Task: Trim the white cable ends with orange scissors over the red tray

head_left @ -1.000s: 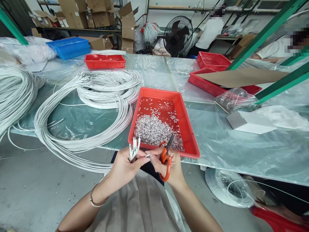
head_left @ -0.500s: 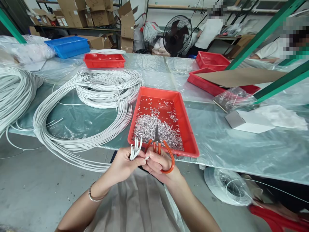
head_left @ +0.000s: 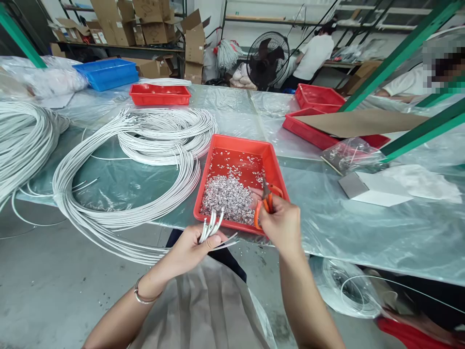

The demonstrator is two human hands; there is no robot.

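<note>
My left hand [head_left: 194, 248] is closed around a bunch of white cables [head_left: 211, 227]; their ends stick up above the fingers, and a few thin ends point out to the right. Orange-handled scissors [head_left: 268, 202] sit in my right hand [head_left: 285, 224], blades upward. That hand is over the right side of a red tray [head_left: 286, 194], its fingertips down by a heap of small shiny clear or silvery pieces [head_left: 228, 196]. What the fingertips touch there is too small to make out. A large coil of white cables [head_left: 109, 218] lies left of the tray and runs toward my left hand.
More cable coils [head_left: 25, 145] lie at the far left. Farther back are a blue bin [head_left: 105, 75], a red bin [head_left: 160, 94] and red trays with cardboard [head_left: 363, 121] on top. Green posts [head_left: 399, 58] slant at the right. A fan [head_left: 268, 60] and two people are beyond the table.
My right hand has moved away from the left hand, right and forward into the tray, with the scissors in it. My left hand stays near its place, still holding the cables.
</note>
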